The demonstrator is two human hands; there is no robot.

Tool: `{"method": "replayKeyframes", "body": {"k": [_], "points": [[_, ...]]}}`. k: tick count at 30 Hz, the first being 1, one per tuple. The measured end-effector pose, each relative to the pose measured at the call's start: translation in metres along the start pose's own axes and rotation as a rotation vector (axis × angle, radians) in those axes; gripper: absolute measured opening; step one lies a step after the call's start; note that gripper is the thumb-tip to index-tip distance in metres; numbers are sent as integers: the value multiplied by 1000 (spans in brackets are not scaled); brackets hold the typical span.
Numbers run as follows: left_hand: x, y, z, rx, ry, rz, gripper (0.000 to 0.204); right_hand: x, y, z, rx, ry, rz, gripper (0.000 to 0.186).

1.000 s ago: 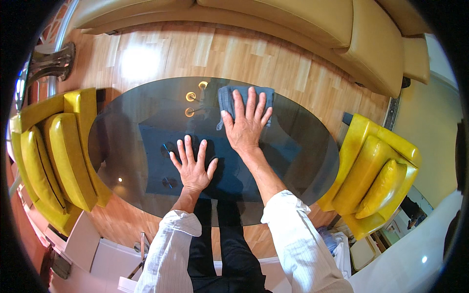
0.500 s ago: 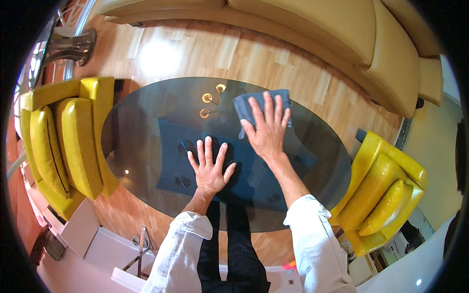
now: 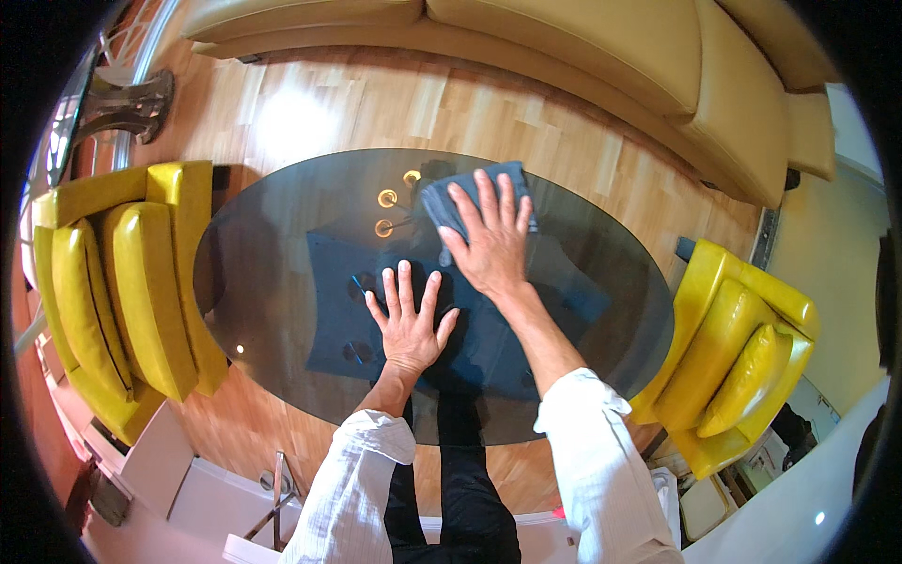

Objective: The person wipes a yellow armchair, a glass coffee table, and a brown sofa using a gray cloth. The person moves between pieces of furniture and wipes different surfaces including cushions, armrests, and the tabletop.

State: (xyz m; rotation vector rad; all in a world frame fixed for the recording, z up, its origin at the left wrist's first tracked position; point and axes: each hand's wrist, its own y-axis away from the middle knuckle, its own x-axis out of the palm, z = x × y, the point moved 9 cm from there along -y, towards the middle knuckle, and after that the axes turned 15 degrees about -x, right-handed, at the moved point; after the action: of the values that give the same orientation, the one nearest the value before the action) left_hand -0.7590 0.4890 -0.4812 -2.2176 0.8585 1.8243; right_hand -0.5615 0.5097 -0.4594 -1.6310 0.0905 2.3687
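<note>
An oval smoked-glass table (image 3: 244, 282) fills the middle of the view, with gold rings (image 3: 386, 199) on dark stems and a dark blue panel showing through it. My left hand (image 3: 409, 329) lies palm-down on the glass, fingers spread, holding nothing. Further forward and to the right, my right hand (image 3: 489, 235) rests flat with spread fingers on a folded grey-blue cloth (image 3: 439, 199) near the far edge, covering much of it.
A tan sofa (image 3: 564, 52) runs along the far side over a wood floor (image 3: 601, 141). Yellow armchairs flank the table, left (image 3: 141, 301) and right (image 3: 714, 357). A dark ornate stand (image 3: 141, 103) is at upper left. My legs show below the table's near edge.
Compared with half a second ago, my right hand and the cloth have shifted left and slightly away from me across the glass. My left hand is nearly where it was, still spread.
</note>
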Motion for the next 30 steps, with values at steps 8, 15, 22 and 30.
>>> {"method": "replayKeyframes", "body": {"k": [8,15,22,30], "points": [[-19,-2,10,38,191,38,70,-2,63,14,-85,-34,185,63],[-49,-48,75,-91,99,-58,72,11,36,13,167,13,99,66],[-39,-45,78,-70,48,-39,70,35,-58,43,200,104,-62,65],[-36,-44,86,-65,26,-53,58,28,-17,54,-183,-74,190,63]]}}
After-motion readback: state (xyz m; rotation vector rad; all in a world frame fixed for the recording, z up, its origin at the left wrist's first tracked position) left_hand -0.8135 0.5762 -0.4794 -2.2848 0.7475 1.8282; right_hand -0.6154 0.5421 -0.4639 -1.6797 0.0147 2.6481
